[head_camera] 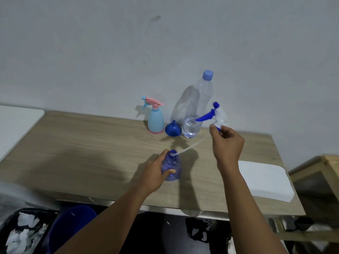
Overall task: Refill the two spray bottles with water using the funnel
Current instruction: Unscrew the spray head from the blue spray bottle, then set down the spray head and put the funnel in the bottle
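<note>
One translucent blue plastic spray bottle point(175, 163) stands at the centre of the frame on the wood-grain counter point(91, 143); the left hand point(154, 174) has its fingers point(163, 156) wrapped round the bottle's body. From its open mouth a thin pale dip tube point(190, 146) slants up and to the right to the white-and-blue trigger spray head point(218, 116), pinched at its collar by the right hand point(228, 143). The tube's tip sits in the mouth, so it probably has to be drawn out along that slant, and the dark blue plastic funnel point(173, 128) waits directly up-frame of the bottle.
</note>
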Demonstrator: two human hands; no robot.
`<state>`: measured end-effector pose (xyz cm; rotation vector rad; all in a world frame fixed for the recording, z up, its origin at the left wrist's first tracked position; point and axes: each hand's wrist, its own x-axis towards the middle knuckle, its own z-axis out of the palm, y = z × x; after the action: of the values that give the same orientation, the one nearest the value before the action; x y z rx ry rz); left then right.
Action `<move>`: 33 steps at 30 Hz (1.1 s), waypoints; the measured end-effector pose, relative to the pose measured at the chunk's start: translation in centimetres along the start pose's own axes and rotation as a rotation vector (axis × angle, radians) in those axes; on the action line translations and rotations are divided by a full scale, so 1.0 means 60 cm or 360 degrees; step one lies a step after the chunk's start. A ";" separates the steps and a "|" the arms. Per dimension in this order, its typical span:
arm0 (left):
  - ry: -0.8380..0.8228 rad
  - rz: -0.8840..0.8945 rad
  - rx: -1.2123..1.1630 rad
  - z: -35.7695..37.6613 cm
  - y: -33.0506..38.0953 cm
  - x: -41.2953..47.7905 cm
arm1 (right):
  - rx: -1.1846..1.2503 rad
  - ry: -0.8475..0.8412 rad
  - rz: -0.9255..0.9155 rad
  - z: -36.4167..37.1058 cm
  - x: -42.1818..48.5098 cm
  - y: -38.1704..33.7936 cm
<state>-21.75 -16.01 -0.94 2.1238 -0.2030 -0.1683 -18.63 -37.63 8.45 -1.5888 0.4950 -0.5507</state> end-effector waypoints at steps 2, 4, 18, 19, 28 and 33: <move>-0.0012 0.0009 -0.0008 0.000 0.000 -0.001 | -0.0044 0.0058 0.0211 -0.023 0.018 0.044; -0.0016 0.0024 -0.0013 -0.002 0.004 -0.001 | -0.0083 0.0098 0.0388 -0.044 0.026 0.082; 0.0040 0.0027 0.0015 0.009 -0.008 0.003 | -0.1044 -0.0529 0.0532 -0.029 -0.002 0.224; 0.0044 0.0022 0.0019 0.009 -0.009 0.003 | -0.1082 -0.0555 0.0551 -0.027 0.000 0.227; 0.0051 0.0046 0.0006 0.012 -0.014 0.006 | -0.1329 -0.0586 0.0517 -0.025 0.010 0.230; 0.0018 0.0019 -0.0077 0.010 -0.015 0.007 | -0.1313 -0.0536 0.0462 -0.037 -0.003 0.205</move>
<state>-21.42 -16.13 -2.07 2.0745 -0.2030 -0.1526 -20.06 -40.34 -3.66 -2.2774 0.7288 0.1894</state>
